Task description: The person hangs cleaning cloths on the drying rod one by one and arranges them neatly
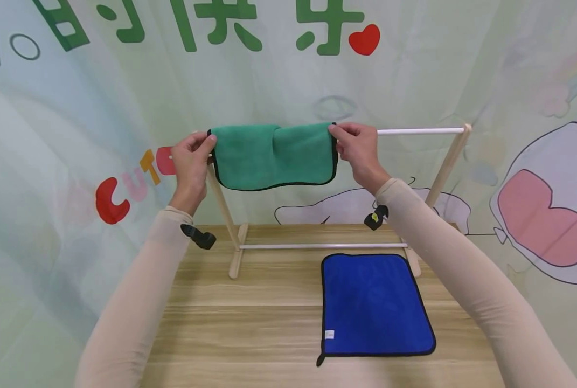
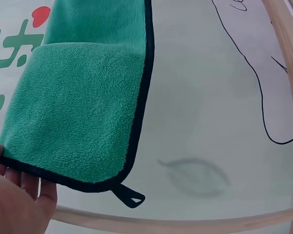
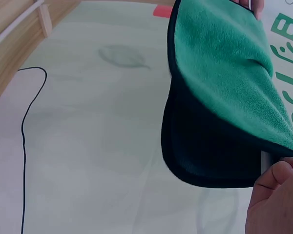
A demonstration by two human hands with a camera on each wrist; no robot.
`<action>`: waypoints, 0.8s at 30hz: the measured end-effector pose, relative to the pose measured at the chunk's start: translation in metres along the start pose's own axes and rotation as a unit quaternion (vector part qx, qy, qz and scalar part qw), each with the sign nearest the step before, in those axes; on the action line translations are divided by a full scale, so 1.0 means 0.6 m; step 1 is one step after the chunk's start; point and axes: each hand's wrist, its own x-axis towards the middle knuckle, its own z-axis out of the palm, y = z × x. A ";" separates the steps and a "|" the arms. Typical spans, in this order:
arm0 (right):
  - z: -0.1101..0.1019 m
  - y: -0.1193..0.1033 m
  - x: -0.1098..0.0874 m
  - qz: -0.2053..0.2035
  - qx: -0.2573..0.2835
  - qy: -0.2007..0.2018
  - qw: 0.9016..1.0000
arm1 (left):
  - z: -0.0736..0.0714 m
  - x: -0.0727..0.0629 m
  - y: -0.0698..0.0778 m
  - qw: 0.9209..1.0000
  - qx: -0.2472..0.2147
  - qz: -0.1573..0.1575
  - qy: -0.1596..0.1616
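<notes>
"Green cloth [image 1: 276, 157], lying where?"
"Over the bar [image 1: 421, 131], long axis along it."
"What grips it?"
"Left hand [image 1: 191, 159] and right hand [image 1: 361, 151] pinch opposite ends; the right's nearer the bar's visible stretch."

A green cloth [image 1: 300, 157] hung over a white bar [image 1: 421, 131].
Black-edged and creased midway, it draped the left end.

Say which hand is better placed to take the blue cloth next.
Probably the right hand: the blue cloth lies on that side of the table, farther from the left hand. Both hands pinch the green cloth, so the right would have to let go first.
</notes>
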 end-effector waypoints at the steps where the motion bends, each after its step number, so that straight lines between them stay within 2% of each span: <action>1: -0.003 0.000 0.000 -0.001 -0.001 0.001 1.000 | -0.001 0.000 -0.001 1.000 -0.006 -0.001 0.003; 10: -0.028 0.005 -0.001 -0.012 -0.004 0.012 1.000 | -0.020 -0.001 -0.014 0.999 -0.042 -0.021 0.021; 17: -0.036 0.006 -0.004 -0.013 -0.011 0.007 1.000 | -0.025 0.005 -0.018 0.999 -0.027 -0.005 0.024; 24: -0.025 -0.004 0.002 -0.019 -0.023 -0.008 1.000 | -0.029 0.023 -0.002 0.999 -0.008 -0.003 0.051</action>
